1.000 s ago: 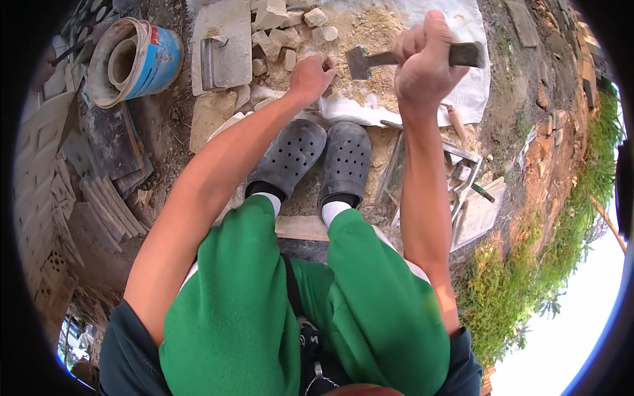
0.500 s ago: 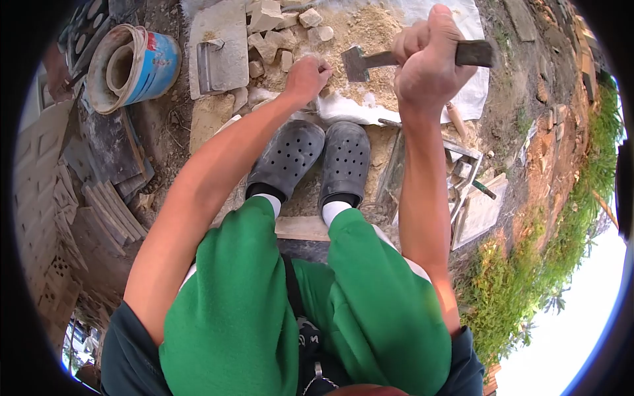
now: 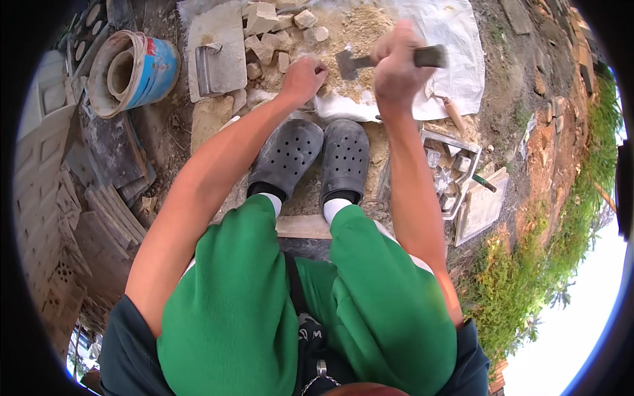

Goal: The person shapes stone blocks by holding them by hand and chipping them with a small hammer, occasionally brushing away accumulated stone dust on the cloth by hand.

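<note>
My right hand, smeared by motion, is wrapped round the dark handle of a hammer. The broad metal head points left, above a heap of pale crumbled rubble. My left hand is low over the edge of that heap, its fingers curled together near the hammer head. Whatever it pinches, if anything, is hidden from this view. Broken pale stone chunks lie just beyond the left hand. White sacking spreads beneath the rubble.
A blue-and-white bucket stands at the left, beside a slab with a metal tool on it. At the right are a wooden-handled trowel, a metal frame and a pale board. My grey clogs are close to the rubble.
My right hand has swung left with the hammer, bringing its head nearer my left hand, which has barely moved. Another person's hand at the far left is no longer seen.
</note>
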Motion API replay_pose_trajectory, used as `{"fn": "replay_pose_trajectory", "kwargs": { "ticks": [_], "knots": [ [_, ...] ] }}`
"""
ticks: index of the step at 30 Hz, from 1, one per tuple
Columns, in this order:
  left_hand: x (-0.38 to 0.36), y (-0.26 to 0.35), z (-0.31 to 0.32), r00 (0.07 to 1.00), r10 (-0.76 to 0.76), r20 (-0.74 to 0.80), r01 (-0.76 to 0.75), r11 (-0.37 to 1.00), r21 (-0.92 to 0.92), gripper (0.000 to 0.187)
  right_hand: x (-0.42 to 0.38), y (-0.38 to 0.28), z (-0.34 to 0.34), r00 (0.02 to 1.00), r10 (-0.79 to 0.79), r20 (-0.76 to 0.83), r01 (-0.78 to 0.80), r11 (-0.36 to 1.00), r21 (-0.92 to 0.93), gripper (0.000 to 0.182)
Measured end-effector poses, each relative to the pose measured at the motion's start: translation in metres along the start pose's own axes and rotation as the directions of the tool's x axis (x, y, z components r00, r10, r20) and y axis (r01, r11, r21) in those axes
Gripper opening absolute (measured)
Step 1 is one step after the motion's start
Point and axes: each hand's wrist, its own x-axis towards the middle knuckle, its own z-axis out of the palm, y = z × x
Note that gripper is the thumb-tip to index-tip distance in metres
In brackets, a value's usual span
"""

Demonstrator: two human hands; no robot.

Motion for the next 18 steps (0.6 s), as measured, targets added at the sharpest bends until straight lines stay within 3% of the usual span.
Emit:
{"fn": "replay_pose_trajectory", "kwargs": {
  "ticks": [4,9,11,13,14,18],
  "knots": [
    [0.000,0.002,0.001,0.999,-0.049,0.013,0.049,0.999,-0.002,0.019,0.008,0.008,0.000,0.998,0.040,0.046,-0.041,0.999,0.014,0.043],
    [0.000,-0.002,0.001,0.999,0.039,0.006,-0.039,0.999,0.039,0.018,0.013,-0.038,0.007,1.000,0.004,0.011,-0.004,0.999,0.048,0.044],
    [0.000,-0.006,0.002,0.999,0.035,0.005,-0.035,0.999,0.030,0.018,0.005,-0.022,0.005,0.999,-0.033,0.021,0.032,0.998,0.061,0.043],
    [0.000,-0.009,0.004,0.999,0.041,0.007,-0.041,0.999,0.020,0.018,-0.006,0.008,0.009,0.997,-0.065,0.046,0.068,0.996,-0.062,0.043],
    [0.001,-0.011,0.005,0.999,0.050,0.014,-0.051,0.998,0.044,0.018,-0.011,0.010,0.007,0.998,0.048,0.028,-0.046,0.997,-0.059,0.043],
    [0.002,-0.007,0.001,0.999,0.019,0.044,-0.020,1.000,0.023,0.018,0.007,-0.007,0.009,0.995,0.097,0.035,-0.097,0.995,0.001,0.042]
  ]
}}
